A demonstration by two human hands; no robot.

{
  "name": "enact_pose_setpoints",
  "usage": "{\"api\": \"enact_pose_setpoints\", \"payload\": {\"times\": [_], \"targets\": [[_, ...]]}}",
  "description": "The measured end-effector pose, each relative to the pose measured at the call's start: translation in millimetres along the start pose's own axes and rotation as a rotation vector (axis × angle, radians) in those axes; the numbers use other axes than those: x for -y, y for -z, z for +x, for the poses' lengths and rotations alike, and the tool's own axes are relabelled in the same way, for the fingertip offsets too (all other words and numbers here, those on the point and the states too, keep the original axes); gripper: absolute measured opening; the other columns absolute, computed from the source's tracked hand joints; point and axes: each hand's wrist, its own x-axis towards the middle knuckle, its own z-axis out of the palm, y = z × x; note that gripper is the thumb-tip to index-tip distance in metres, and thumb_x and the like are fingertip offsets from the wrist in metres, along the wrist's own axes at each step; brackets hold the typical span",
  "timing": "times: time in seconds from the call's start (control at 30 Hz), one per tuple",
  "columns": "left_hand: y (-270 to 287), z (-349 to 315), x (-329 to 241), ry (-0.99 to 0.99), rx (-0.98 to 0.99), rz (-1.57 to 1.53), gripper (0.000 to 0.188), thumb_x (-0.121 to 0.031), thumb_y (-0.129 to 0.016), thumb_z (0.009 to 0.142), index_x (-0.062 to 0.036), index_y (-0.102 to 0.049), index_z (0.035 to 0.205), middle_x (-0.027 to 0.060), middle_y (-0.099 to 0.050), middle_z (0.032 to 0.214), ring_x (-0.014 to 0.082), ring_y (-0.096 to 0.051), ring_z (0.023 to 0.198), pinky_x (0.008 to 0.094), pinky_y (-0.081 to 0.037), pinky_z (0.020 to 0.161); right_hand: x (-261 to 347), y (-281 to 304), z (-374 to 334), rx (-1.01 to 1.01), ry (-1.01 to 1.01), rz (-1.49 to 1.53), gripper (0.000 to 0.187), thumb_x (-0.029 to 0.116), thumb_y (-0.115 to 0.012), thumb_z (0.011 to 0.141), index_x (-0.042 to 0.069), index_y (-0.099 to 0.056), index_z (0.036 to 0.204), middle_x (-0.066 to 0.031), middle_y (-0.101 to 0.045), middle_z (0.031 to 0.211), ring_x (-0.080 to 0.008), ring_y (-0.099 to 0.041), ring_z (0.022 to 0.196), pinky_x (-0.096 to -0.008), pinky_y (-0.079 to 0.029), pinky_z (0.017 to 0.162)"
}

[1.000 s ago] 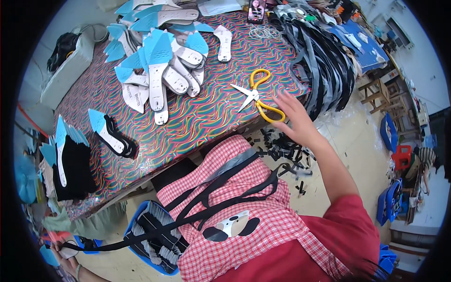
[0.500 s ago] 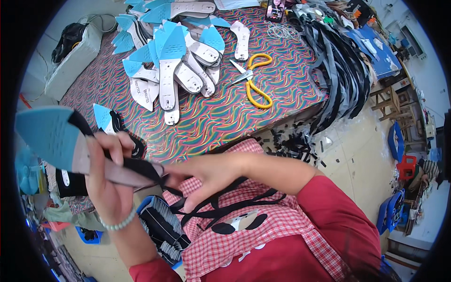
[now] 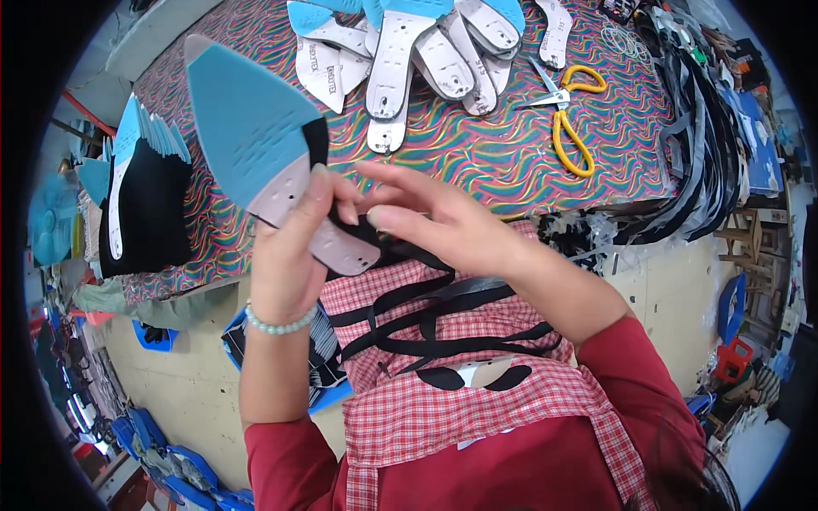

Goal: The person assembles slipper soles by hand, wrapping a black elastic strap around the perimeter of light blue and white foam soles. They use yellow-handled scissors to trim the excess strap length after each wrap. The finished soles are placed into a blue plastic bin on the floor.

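My left hand (image 3: 294,230) grips a shoe insole (image 3: 247,119) by its pale heel half, thumb on top. The insole has a pointed blue front, tilted up to the left. A black strip (image 3: 316,140) lies along its right edge and runs down past my fingers. My right hand (image 3: 460,221) is close by on the right, thumb and forefinger apart, beside the strip near the heel. Loose black strip (image 3: 460,345) lies in loops across my checked apron (image 3: 443,409).
Several blue-and-white insoles (image 3: 388,77) are piled on the patterned table (image 3: 477,175). Yellow-handled scissors (image 3: 562,111) lie right of them. A row of black-covered insoles (image 3: 149,209) stands at the left. Dark strips (image 3: 694,145) hang off the right edge. A blue bin (image 3: 332,396) stands below.
The insole in my left hand has moved right and turned more upright. My right hand has moved up and right and spread its fingers. The view has shifted, bringing the left stack into sight.
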Motion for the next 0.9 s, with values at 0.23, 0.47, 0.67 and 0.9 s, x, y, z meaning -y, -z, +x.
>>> {"api": "enact_pose_setpoints", "payload": {"times": [0.23,0.47,0.67,0.9], "targets": [[4.1,-14.1,14.2,-0.138,-0.034,-0.063,0.028,-0.028,-0.048,0.098,-0.0021,-0.057,0.092,0.0054,-0.055,0.08,0.018,-0.056,0.084,0.0324,-0.043,0.082,27.2,-5.1,9.8,0.053,0.166,-0.34,0.031,0.009,-0.055,0.09,0.004,-0.05,0.12,-0.0043,-0.056,0.086,-0.0112,-0.055,0.072,-0.0227,-0.044,0.059],[-4.6,-17.2,18.0,-0.076,-0.014,-0.719,0.029,-0.032,-0.039,0.101,-0.0082,-0.054,0.094,-0.0009,-0.051,0.075,0.0174,-0.052,0.095,0.0397,-0.039,0.097,18.8,-0.1,-27.7,0.122,0.146,-0.8,0.043,0.033,-0.064,0.084,0.005,-0.054,0.115,-0.0119,-0.062,0.093,-0.0299,-0.064,0.074,-0.0376,-0.052,0.06],[-26.1,-3.6,25.1,-0.129,0.028,-0.829,0.033,-0.039,-0.041,0.099,-0.0089,-0.055,0.099,0.0022,-0.053,0.074,0.0204,-0.058,0.081,0.0404,-0.046,0.083,-0.4,-32.4,-49.0,-0.255,0.101,-0.235,0.042,0.028,-0.057,0.092,0.0,-0.045,0.12,-0.0155,-0.061,0.088,-0.0302,-0.064,0.076,-0.0367,-0.05,0.062],[-29.6,-22.2,-4.5,-0.709,0.06,1.073,0.025,0.0,-0.075,0.069,-0.0017,-0.066,0.092,0.0088,-0.06,0.085,0.0224,-0.059,0.084,0.0329,-0.048,0.07,51.7,55.2,-13.2,-0.002,0.425,-0.813,0.03,0.023,-0.058,0.09,0.002,-0.051,0.109,-0.0128,-0.06,0.079,-0.0336,-0.063,0.069,-0.0402,-0.049,0.054]]}}
